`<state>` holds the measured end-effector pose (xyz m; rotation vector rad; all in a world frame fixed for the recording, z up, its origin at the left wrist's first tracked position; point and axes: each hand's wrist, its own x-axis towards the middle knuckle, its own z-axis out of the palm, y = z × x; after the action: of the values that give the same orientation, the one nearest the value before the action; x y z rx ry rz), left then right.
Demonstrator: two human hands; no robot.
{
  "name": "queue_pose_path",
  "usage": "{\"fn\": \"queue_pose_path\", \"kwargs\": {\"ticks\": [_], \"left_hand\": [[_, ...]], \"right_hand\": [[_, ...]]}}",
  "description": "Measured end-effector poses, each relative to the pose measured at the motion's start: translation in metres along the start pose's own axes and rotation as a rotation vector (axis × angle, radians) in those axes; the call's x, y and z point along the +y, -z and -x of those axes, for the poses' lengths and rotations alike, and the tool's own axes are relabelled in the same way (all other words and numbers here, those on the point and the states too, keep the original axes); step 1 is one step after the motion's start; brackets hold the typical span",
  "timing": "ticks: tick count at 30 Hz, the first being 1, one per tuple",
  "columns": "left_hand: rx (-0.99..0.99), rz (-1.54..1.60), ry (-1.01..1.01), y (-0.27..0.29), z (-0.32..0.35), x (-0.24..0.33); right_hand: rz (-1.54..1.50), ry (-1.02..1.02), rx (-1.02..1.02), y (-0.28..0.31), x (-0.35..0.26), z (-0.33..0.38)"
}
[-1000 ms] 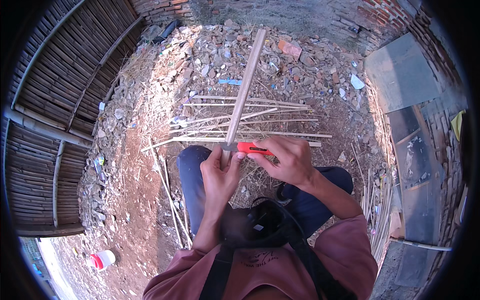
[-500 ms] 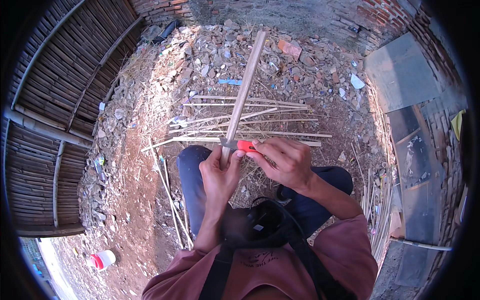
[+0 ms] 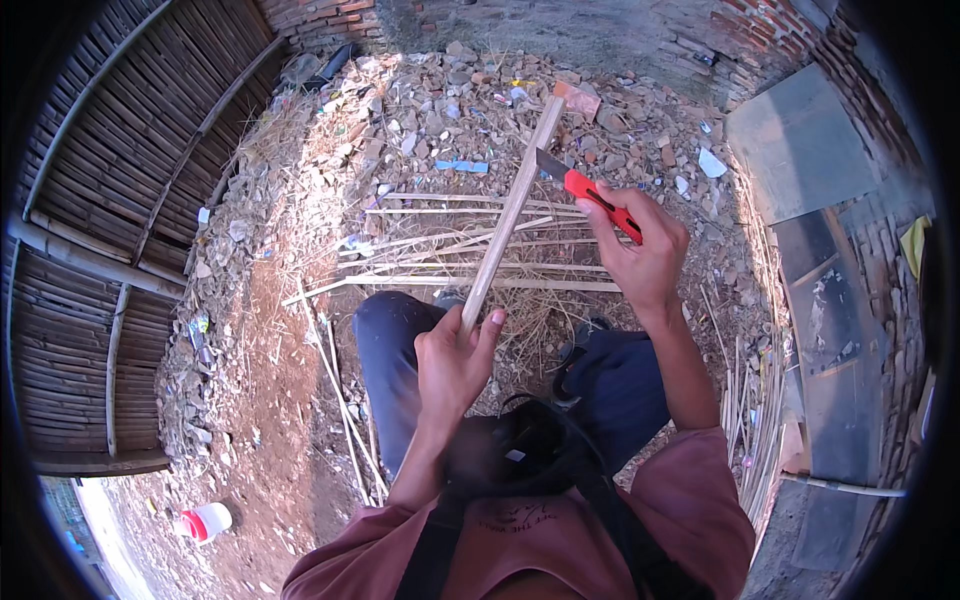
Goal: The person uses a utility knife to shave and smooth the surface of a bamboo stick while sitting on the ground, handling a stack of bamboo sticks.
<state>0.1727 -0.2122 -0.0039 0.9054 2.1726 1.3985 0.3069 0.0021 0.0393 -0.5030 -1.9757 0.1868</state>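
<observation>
My left hand (image 3: 452, 360) is closed round the lower end of a long, flat strip of wood or bamboo (image 3: 508, 215), which slants up and away to the right. In my right hand (image 3: 645, 250) is a red-handled utility knife (image 3: 603, 205), held by its handle with the grey blade out. The blade tip lies against or just beside the right edge of the strip, in its upper half; I cannot tell if they touch. Beyond my knees, several thin pale strips (image 3: 430, 283) lie crosswise on the ground.
More thin strips lie by my left leg (image 3: 345, 410) and along the right side (image 3: 740, 400). Rubble (image 3: 430, 110) covers the ground ahead. A slatted bamboo wall (image 3: 90, 130) stands left, boards (image 3: 810, 150) lean at right, and a white container with a red lid (image 3: 207, 521) lies lower left.
My right hand and the knife have moved up and away from my left hand, toward the strip's far end. The strip has tilted further right, and its far end has dropped lower in view.
</observation>
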Motion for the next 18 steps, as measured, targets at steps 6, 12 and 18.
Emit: {"fn": "queue_pose_path", "kwargs": {"ticks": [6,12,18], "left_hand": [[-0.048,0.111,0.005,0.011,-0.013,-0.008],[-0.147,0.374,-0.037,0.014,-0.011,-0.006],[-0.097,0.329,-0.114,0.022,-0.013,0.006]], "right_hand": [[-0.18,0.032,-0.1,-0.008,-0.027,0.022],[-0.331,0.08,-0.302,-0.015,-0.044,0.045],[-0.324,0.095,-0.327,-0.018,-0.05,0.044]]}}
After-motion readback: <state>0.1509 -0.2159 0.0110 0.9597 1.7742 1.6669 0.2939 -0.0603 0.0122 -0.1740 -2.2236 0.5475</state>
